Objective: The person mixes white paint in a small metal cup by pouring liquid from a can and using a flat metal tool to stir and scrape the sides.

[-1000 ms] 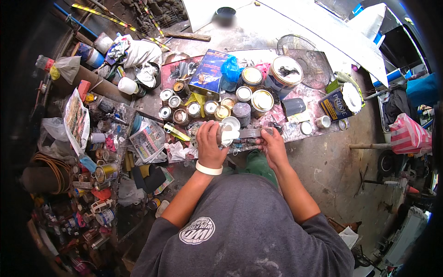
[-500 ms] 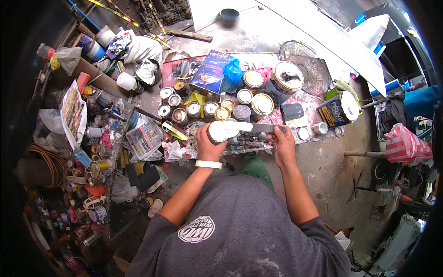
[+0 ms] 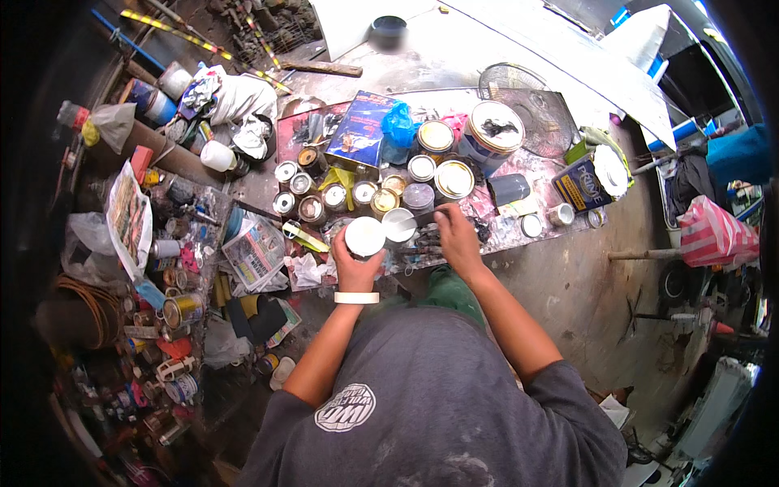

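- Lying just beside the left edge of the desk (image 3: pixel 294 130), one printed newspaper (image 3: pixel 253 253).
- Nine small round cans (image 3: pixel 333 196), bunched toward the desk's left edge.
- One left hand (image 3: pixel 355 264), its grip wrapped around one white-topped container (image 3: pixel 365 236) near the front edge.
- One blue box (image 3: pixel 357 128) and one blue plastic bag (image 3: pixel 398 124), toward the back edge.
- One white cup (image 3: pixel 398 225) just beside the held container, by the front edge.
- One dark spatula (image 3: pixel 424 217), its tip at the cup; half a second ago it reached across toward the held container, bearing white material.
- Four mid-sized cans (image 3: pixel 454 179) behind it.
- One right hand (image 3: pixel 457 237), grip closed on the spatula, now nearer the left hand than before.
- One large can (image 3: pixel 494 126) toward the back edge.
- Three small containers (image 3: pixel 560 214) and one blue rectangular can (image 3: pixel 586 185), by the right end.
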{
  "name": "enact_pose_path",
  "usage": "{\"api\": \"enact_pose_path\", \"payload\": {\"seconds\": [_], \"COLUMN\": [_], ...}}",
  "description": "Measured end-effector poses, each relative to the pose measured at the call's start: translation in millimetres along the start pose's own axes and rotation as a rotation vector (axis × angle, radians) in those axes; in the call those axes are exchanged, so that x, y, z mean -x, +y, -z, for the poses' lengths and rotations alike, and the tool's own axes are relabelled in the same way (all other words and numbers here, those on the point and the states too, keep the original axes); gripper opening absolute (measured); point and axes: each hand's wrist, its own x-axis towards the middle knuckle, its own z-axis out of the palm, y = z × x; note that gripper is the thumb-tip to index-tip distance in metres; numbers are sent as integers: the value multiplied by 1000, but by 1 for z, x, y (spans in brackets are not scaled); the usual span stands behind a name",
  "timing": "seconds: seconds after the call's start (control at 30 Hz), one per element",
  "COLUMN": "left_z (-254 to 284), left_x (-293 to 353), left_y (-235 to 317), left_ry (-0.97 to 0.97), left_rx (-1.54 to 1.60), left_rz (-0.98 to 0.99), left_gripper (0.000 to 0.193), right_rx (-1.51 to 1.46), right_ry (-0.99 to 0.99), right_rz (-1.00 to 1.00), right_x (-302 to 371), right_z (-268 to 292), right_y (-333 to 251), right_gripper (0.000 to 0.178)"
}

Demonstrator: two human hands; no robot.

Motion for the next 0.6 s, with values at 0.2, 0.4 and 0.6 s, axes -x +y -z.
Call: {"api": "enact_pose_path", "payload": {"seconds": [0.2, 0.4, 0.6], "left_z": [13, 16, -31], "left_x": [7, 23, 50], "left_y": [4, 10, 22], "left_ry": [-30, -82, -434], "left_rx": [184, -40, -110], "left_rz": [-78, -263, -315], "left_gripper": [87, 90, 85], "right_rx": [194, 400, 642], "right_ry": [-77, -317, -595], "right_rz": [-1, -29, 106], "right_x": [-20, -47, -74], "right_z": [-34, -20, -10], "right_y": [13, 2, -10], "right_gripper": [22, 27, 22]}}
